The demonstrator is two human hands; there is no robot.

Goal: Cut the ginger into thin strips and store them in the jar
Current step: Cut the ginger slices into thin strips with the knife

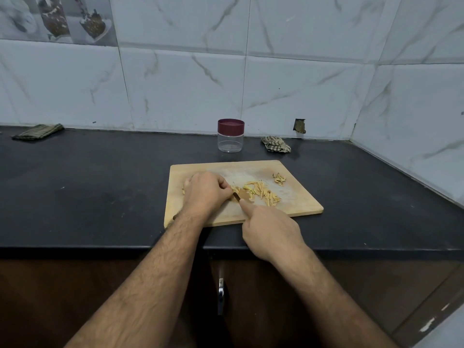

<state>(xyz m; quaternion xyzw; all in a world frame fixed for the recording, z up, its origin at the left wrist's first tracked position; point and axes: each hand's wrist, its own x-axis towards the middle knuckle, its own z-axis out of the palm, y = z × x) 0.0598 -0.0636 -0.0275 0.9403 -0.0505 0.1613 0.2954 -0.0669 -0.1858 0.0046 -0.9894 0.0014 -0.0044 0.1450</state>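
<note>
From the head view I judge I am in the cutting step: my left hand (204, 192) lies on the cutting board (296, 197), fingers curled down over a piece of ginger (235, 189) and pinching it at its right end, while my right hand (270, 232) grips a knife (237, 196), forefinger stretched along the blade's back; only a short dark stretch of the blade shows, beside the left fingertips. A heap of cut strips (262, 193) lies on the board just right of the blade, and a small pile of peelings (279, 179) sits near the board's far right corner. The jar (230, 135) stands on the desk (100, 187) behind the board, well apart from both hands, its maroon lid (230, 125) still on and nothing in it. Next, I think, come more fine slices, keeping my fingertips tucked clear of the edge; afterwards the lid must come off before the strips go in.
</note>
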